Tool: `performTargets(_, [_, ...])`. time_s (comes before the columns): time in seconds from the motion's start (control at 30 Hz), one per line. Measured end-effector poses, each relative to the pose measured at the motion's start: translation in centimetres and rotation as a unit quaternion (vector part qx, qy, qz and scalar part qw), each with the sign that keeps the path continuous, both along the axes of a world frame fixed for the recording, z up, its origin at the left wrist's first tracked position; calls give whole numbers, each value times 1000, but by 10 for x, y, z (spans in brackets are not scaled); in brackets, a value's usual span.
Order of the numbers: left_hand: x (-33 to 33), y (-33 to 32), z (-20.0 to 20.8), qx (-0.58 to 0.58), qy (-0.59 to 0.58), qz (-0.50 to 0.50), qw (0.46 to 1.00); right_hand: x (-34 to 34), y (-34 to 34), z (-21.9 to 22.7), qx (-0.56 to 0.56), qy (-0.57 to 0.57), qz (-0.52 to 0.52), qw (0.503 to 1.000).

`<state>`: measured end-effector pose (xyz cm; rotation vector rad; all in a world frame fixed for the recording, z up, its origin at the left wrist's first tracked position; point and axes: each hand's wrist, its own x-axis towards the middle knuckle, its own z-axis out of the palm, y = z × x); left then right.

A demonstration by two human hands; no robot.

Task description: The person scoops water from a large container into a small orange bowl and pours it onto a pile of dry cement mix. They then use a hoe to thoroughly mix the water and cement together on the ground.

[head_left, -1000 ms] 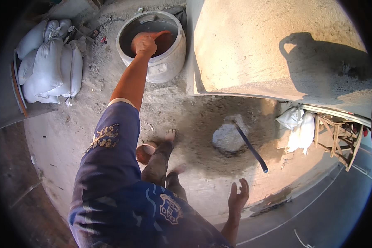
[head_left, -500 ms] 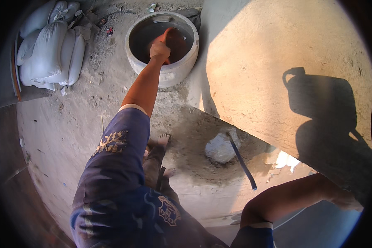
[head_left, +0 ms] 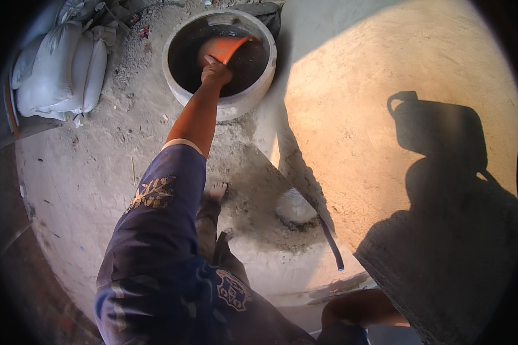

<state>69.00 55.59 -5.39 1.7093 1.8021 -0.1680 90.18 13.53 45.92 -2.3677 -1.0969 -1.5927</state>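
My left hand [head_left: 216, 73] reaches forward over a round, pale, thick-rimmed tub [head_left: 246, 103] and is closed on the near edge of an orange bowl [head_left: 220, 49]. Tilted on its side, the bowl has its opening toward the right, and its lower part dips into the dark water [head_left: 244, 72] in the tub. My right forearm [head_left: 365, 307] comes in at the lower right. Its hand is out of sight behind the edge of the pale plastered surface [head_left: 351, 126].
White filled sacks [head_left: 57, 75] are piled at the far left. A dark pipe [head_left: 332, 244] slants beside a whitish lump [head_left: 295, 207] on the dusty ground near my bare feet [head_left: 217, 191]. My shadow falls across the plastered surface on the right.
The orange bowl has turned in the water, showing more of its outer side, and my left hand has shifted slightly left. My right hand has passed out of view behind the plastered surface.
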Motion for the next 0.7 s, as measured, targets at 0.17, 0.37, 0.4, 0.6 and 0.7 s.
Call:
performTargets(0.17, [2, 13, -15, -7, -2, -51, 999, 2, 2, 3, 1, 10, 1, 1000])
performTargets(0.37, [-27, 46, 3, -236, -193, 260, 916, 1, 4, 3, 6, 23, 11, 1000])
performTargets(0.4, [-25, 42, 9, -246, -203, 276, 907, 1, 4, 4, 4, 20, 8, 1000])
performTargets(0.6, [-84, 46, 5, -212, -316, 272, 884, 1, 5, 5, 23, 32, 16, 999])
performTargets(0.7, [-59, -2, 63, -195, -459, 415, 761, -3, 8, 15, 12, 11, 7, 1000])
